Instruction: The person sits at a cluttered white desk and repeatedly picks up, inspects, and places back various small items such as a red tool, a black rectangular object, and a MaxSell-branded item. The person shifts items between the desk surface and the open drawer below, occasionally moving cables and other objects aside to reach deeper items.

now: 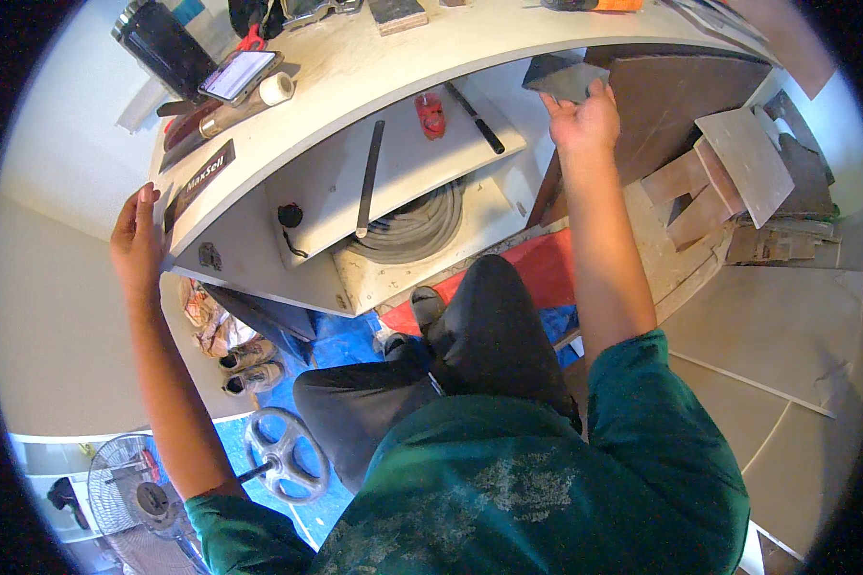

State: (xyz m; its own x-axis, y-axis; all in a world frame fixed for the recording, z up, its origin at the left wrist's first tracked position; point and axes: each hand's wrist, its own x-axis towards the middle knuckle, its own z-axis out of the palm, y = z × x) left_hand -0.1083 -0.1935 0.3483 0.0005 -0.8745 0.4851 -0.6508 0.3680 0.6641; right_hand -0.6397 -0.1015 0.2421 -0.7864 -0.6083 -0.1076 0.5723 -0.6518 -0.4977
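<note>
My right hand [585, 120] grips the near edge of a dark, flat, square-cornered piece [554, 77] between thumb and fingers. It is over the open compartment, at the right part of the white cabinet [422, 81]. Beyond it stands a brown panel [681, 101]. At the cabinet's far left end, my left hand [136, 235] is closed on the edge of the top, with some fingers hidden. Inside the cabinet, a shelf carries a red object [431, 116], a dark flat bar [370, 177] and a black-handled tool [477, 120].
A coiled grey hose [412, 230] lies below the shelf. On the top are a phone [241, 77], a black tumbler [163, 46] and a pale roll [276, 89]. Loose boards [748, 158] lean at right. Shoes [252, 369] and a metal handwheel [286, 455] are at lower left.
</note>
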